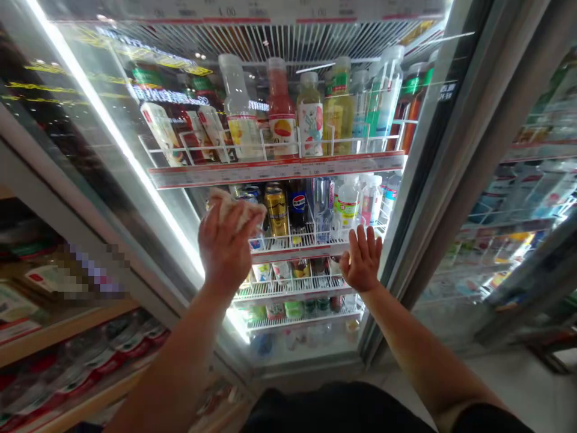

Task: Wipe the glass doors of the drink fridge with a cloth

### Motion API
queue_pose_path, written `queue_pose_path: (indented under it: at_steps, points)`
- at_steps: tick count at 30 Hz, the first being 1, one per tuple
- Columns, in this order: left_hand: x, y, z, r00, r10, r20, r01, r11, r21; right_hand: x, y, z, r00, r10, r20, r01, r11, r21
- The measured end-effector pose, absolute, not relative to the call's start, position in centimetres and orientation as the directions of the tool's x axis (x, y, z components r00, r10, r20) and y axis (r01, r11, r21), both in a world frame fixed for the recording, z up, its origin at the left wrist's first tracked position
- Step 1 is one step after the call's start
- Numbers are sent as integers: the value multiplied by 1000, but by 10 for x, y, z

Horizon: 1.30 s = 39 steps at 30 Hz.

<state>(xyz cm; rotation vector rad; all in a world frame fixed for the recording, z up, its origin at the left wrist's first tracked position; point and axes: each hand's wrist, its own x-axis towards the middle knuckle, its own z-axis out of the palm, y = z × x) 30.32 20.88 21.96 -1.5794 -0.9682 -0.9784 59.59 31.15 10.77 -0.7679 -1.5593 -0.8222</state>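
I face an open drinks cooler. My left hand point(224, 248) is raised in front of the second shelf and holds a crumpled white cloth point(234, 207) against the cans at its left end. A gold can point(276, 210) and a Pepsi bottle point(298, 207) stand just right of the cloth. My right hand point(362, 258) is spread flat, fingers apart, on the front edge of the wire shelf point(311, 246) near the cooler's right side, holding nothing. Small white bottles point(349, 204) stand above that hand.
The top shelf point(279, 168) carries tall juice and tea bottles. Lower wire shelves hold more drinks. The glass door point(90, 156) stands open on the left, over wooden shelves of packaged goods point(67, 355). A second cooler point(523, 210) is at the right.
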Motion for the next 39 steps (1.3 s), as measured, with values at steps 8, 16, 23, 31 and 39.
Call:
queue_pose_path:
  at_steps: [8,16,23,31,39]
  points:
    - [326,199,149,513,249,821,838,-351,-418,595,311,107,-126,34,991,829,553,86]
    - [273,202,215,344,91,935,935,-125,-332,596,311,109,-138,35,990,822,562,94]
    - [310,192,122,431,262,864,884,-317,-344,597,311,108,-142,30,989,829,549,103]
    - [227,189,164,129,133,983,991,0,-131,597,312,107,-131,33,991,847,523,95]
    - [265,171,59,138,333,933,990,-75,-119,597,312,107,-138,33,990,837,539,98]
